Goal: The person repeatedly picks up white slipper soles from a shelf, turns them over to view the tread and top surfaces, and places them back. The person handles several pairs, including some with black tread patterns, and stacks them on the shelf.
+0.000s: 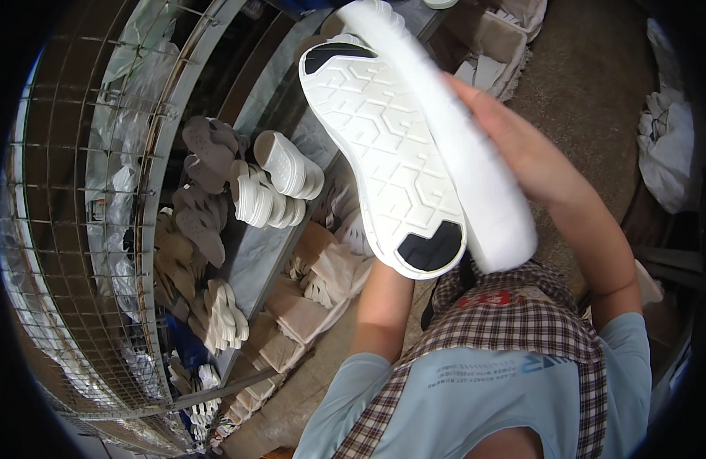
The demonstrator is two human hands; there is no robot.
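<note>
Two white shoe soles are held up side by side in front of me. The left shoe sole (391,153) shows its underside, with a hexagonal tread and black patches at both ends. Beside it, the right shoe sole (475,168) is turned edge-on and slightly blurred. My right hand (513,141) grips this second sole along its outer side, its fingertips partly hidden behind it. My left forearm rises behind the lower end of the patterned sole, which covers my left hand, so its fingers do not show.
On the left, a metal shelf (257,264) carries white soles (280,183) and greyish soles (207,153) in stacks. A wire mesh panel (70,191) stands beyond it. Cloth-lined bins (291,321) of soles sit below, and another bin (494,46) lies ahead. A white sack (666,153) is at right.
</note>
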